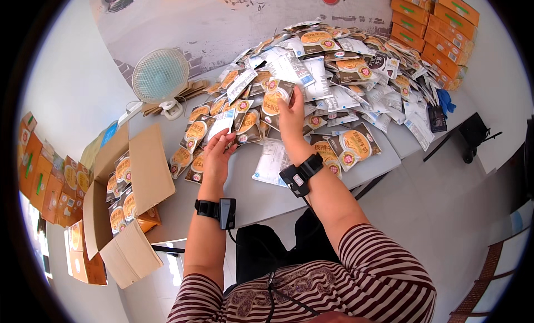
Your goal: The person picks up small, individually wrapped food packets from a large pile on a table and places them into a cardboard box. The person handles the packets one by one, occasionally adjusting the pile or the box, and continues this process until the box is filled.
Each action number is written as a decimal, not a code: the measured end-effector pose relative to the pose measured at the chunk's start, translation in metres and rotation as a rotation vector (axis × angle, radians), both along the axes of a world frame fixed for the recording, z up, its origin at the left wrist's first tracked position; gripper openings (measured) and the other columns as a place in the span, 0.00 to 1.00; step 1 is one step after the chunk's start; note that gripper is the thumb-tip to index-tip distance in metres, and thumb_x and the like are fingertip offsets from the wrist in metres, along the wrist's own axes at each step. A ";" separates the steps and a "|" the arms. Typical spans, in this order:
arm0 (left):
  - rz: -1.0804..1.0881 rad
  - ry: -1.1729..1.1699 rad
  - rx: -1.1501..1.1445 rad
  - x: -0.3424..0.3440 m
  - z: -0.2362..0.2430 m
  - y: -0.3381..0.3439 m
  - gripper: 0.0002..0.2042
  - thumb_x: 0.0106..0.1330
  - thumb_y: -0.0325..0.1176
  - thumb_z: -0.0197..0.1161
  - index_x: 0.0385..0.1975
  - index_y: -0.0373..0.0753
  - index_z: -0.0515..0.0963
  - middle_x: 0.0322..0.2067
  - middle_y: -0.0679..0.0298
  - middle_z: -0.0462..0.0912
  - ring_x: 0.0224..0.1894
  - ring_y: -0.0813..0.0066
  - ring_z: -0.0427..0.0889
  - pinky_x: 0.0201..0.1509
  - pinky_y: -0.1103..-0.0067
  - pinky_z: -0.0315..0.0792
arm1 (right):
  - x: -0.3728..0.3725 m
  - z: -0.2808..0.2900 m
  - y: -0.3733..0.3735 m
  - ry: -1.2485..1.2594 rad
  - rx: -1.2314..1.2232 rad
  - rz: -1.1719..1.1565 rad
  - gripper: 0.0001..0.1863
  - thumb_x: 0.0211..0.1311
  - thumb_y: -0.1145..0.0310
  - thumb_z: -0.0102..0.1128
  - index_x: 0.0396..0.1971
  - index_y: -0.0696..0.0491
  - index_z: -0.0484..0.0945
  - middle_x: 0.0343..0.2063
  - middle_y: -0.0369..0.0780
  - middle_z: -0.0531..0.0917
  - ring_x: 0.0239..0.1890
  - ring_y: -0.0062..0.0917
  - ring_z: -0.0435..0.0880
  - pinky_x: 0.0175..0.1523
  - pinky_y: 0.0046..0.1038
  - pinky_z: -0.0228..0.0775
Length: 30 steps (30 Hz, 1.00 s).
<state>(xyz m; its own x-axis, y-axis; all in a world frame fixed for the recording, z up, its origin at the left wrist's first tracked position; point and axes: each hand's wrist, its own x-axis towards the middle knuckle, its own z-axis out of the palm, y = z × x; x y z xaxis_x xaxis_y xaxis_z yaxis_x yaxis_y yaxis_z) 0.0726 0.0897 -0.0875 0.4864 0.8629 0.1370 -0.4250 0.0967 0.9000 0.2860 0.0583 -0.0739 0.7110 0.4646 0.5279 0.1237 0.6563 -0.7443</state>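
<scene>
As the right hand (291,115) is clasping a brown pouch's (274,100) right edge, the left hand (217,158) is seemingly pinching a white pouch (223,122).

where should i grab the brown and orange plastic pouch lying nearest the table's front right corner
The brown and orange plastic pouch is probably best pinched by its right edge, coming from the right with the right hand once free: it lies face up, that edge bordering bare pale table, while another brown plastic pouch crowds its left.
</scene>
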 end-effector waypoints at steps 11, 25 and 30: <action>-0.225 -0.052 -0.027 -0.005 0.002 -0.005 0.20 0.68 0.39 0.49 0.53 0.32 0.67 0.37 0.60 0.79 0.43 0.73 0.76 0.48 0.78 0.69 | -0.020 -0.005 -0.006 -0.100 -0.234 -0.013 0.28 0.53 0.79 0.53 0.55 0.59 0.57 0.47 0.44 0.74 0.47 0.27 0.76 0.51 0.26 0.68; -0.351 -0.056 0.011 -0.007 0.001 -0.007 0.24 0.67 0.44 0.48 0.55 0.31 0.65 0.39 0.59 0.77 0.45 0.71 0.75 0.49 0.76 0.69 | -0.003 0.003 -0.008 0.002 -0.066 -0.040 0.24 0.54 0.80 0.51 0.53 0.60 0.61 0.45 0.44 0.75 0.44 0.27 0.76 0.50 0.26 0.68; -0.350 -0.059 0.036 -0.008 0.002 -0.006 0.24 0.68 0.45 0.47 0.55 0.32 0.64 0.40 0.59 0.77 0.46 0.71 0.75 0.51 0.76 0.69 | -0.001 0.021 -0.016 0.282 0.167 0.236 0.20 0.55 0.81 0.52 0.50 0.59 0.65 0.45 0.42 0.76 0.45 0.25 0.77 0.50 0.26 0.71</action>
<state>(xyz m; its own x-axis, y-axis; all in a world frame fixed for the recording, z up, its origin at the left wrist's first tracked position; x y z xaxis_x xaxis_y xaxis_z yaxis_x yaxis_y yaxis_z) 0.0648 0.0835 -0.0852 0.7421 0.6397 0.2003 -0.4226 0.2146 0.8806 0.2855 0.0419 -0.0525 0.7225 0.5572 0.4093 -0.2392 0.7569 -0.6082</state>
